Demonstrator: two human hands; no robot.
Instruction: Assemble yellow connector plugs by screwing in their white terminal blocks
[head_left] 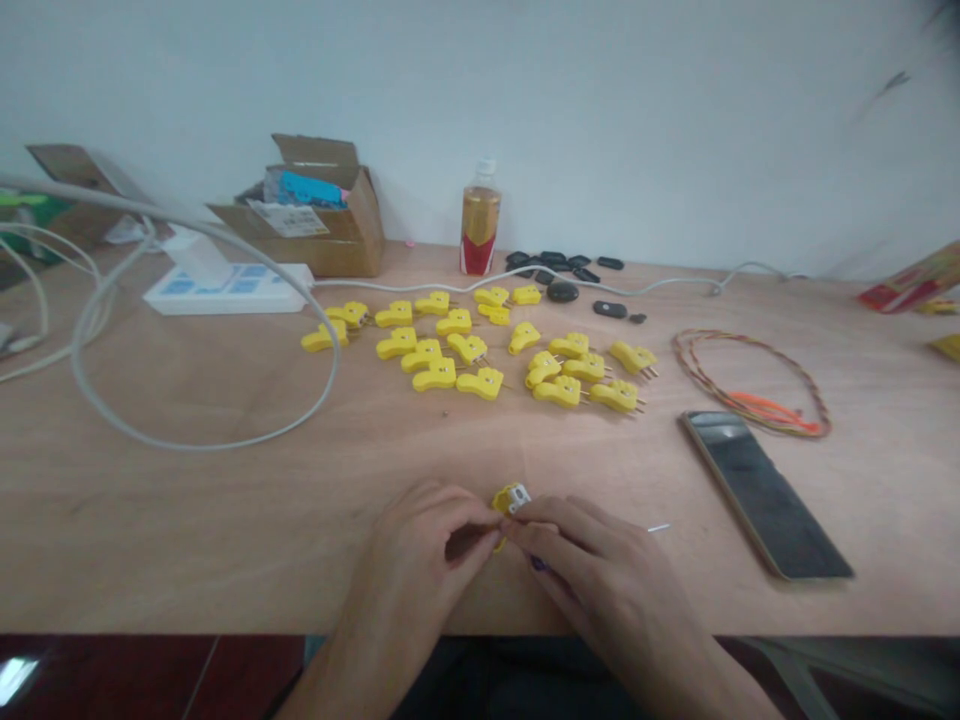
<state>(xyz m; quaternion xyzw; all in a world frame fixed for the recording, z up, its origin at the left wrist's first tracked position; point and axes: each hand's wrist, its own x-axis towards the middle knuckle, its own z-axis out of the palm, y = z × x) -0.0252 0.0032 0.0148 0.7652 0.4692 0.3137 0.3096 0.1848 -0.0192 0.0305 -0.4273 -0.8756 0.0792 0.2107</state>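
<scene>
Both hands closed at the near table edge: the left hand (409, 565) and right hand (600, 570) pinch a small yellow plug (510, 498) between them. Loose yellow two-pin plugs (469, 348) lie at 12 o'clock on a wooden table (187, 520), a coil of twisted wire (750, 345) at 2 o'clock, and a smartphone (765, 495) at 3 o'clock.

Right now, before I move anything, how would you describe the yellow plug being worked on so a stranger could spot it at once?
On the wooden table, yellow two-pin plugs lie in a loose group at the middle. Well below them, near the front edge, one yellow plug sits between the left hand and the right hand. It alone is held, and a white part shows on top.
</scene>
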